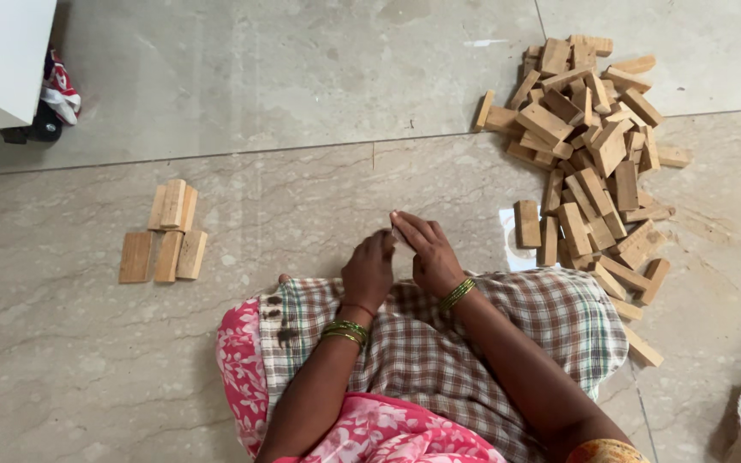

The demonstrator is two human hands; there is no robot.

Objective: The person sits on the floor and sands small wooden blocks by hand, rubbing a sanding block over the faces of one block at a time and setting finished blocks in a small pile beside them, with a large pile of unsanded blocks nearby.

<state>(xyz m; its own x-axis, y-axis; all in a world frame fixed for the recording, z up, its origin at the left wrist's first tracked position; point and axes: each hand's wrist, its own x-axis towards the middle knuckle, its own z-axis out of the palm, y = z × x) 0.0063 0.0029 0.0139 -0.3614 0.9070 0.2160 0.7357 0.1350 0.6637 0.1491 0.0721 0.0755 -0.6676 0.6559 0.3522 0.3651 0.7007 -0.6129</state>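
Nearest the camera, a checked cloth (473, 334) lies over the lap above a pink floral garment (370, 433), both forearms resting on it with green bangles (346, 330) at the wrists. The left hand (369, 270) and right hand (426, 253) meet fingertip to fingertip just beyond the cloth edge, over the marble floor (302, 103); both look pinched together on something small and pale between them, but the item is too hidden to identify, so its long axis and heading cannot be told. Judgement: the work in hand is best done by keeping both hands low over the lap and the grip at the fingertips, so that whatever is held stays in sight. To the left, well apart, a small set of wooden blocks (165, 236) lies flat, side by side, long axes running away from the person, a few stacked at the far end. To the right and farther out, a loose pile of wooden blocks (589, 163) lies jumbled, pointing all ways. At the far left corner stands a white cabinet (2, 51) with a wheel beneath
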